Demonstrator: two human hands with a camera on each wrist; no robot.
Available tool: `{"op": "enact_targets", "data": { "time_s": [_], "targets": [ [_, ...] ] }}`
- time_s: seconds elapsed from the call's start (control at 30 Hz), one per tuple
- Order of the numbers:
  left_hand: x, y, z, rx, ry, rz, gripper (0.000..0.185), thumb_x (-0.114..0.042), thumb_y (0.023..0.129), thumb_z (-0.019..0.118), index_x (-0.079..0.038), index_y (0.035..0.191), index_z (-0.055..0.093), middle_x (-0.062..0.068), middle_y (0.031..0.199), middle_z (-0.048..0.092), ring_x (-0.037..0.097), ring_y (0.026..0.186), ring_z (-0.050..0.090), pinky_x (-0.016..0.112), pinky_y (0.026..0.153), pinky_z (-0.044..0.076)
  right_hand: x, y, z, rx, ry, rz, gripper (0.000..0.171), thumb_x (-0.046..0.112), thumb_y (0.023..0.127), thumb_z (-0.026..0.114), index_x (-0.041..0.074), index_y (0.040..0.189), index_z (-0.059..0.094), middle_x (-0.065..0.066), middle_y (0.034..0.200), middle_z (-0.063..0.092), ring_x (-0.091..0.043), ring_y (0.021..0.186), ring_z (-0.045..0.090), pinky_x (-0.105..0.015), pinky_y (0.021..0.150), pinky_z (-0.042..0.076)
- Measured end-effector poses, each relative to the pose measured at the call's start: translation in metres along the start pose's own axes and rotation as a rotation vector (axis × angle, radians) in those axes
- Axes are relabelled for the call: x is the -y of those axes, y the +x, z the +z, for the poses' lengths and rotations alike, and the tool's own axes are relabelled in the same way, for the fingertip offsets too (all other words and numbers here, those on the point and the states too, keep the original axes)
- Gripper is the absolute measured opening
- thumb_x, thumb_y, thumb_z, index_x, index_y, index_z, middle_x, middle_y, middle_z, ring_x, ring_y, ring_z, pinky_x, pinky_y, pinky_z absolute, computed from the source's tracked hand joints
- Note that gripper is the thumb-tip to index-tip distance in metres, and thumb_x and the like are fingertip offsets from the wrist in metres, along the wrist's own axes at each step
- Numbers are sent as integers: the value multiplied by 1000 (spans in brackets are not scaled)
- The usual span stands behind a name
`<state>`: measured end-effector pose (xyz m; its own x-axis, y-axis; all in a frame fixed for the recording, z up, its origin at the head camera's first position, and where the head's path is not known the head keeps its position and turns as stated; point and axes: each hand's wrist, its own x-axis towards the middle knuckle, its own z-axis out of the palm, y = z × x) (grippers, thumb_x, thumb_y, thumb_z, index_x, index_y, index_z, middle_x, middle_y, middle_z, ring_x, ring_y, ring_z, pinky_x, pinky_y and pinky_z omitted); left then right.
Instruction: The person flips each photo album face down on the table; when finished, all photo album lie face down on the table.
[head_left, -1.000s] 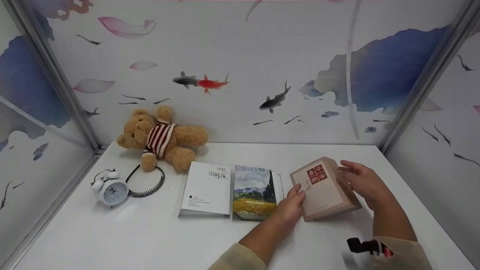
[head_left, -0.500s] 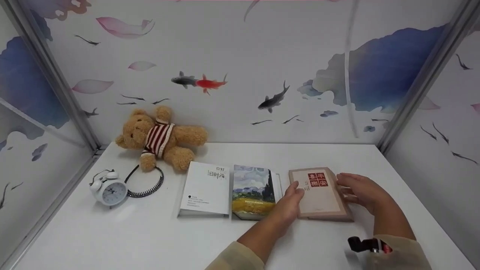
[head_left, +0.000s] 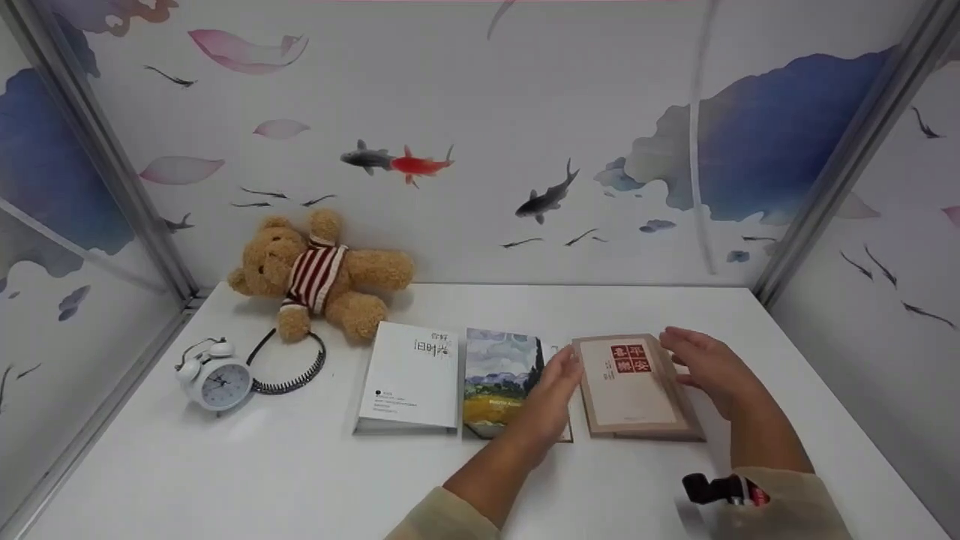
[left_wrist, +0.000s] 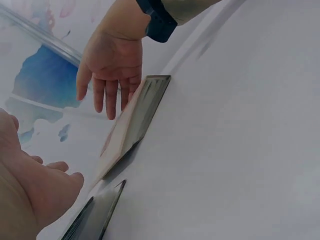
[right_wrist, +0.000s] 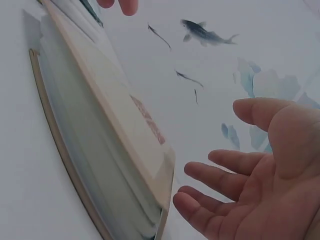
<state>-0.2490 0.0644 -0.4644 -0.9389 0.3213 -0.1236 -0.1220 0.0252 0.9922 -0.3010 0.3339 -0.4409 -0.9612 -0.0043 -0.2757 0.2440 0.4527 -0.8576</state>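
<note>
A beige photo album (head_left: 630, 390) with a red character block on its cover lies flat at the right of the table. My left hand (head_left: 546, 401) is just off its left side, fingers extended, overlapping the landscape-covered photo album (head_left: 499, 375) in the head view. Beyond the beige album's right edge, my right hand (head_left: 709, 367) hovers with relaxed, spread fingers. In the right wrist view a gap shows between those fingers (right_wrist: 215, 175) and the album's spine. Both hands hold nothing. A white album (head_left: 412, 379) lies left of the landscape one.
A teddy bear (head_left: 319, 277) in a striped shirt lies at the back left. Before it are a black headband (head_left: 296, 382) and a white alarm clock (head_left: 221, 382). Painted wall panels (head_left: 465, 75) enclose the white table (head_left: 285, 480) at the back and sides.
The beige album was tilted up between both hands and has come down flat. My left hand has since drawn away leftward from it; the right hand has lifted slightly off its edge.
</note>
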Motion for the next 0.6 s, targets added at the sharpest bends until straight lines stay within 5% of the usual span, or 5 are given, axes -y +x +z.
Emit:
{"op": "enact_targets", "data": {
  "time_s": [0.3,0.6],
  "targets": [
    [-17,-4,-77,-51,-1,32,64,-68,97,32,-42,154,20,-9,163,26,29,152,25,52,124,18,41,2,53,81,69,-117,75,64,90,58,26,152,38,-5,154,43,-29,140,45,-44,111,45],
    [-20,0,-127,-190,-14,80,61,-55,103,34,-27,156,25,-1,163,30,25,152,24,49,124,21,69,9,103,170,126,-203,58,51,95,60,29,146,45,2,151,49,-24,137,49,-42,107,48]
  ]
}}
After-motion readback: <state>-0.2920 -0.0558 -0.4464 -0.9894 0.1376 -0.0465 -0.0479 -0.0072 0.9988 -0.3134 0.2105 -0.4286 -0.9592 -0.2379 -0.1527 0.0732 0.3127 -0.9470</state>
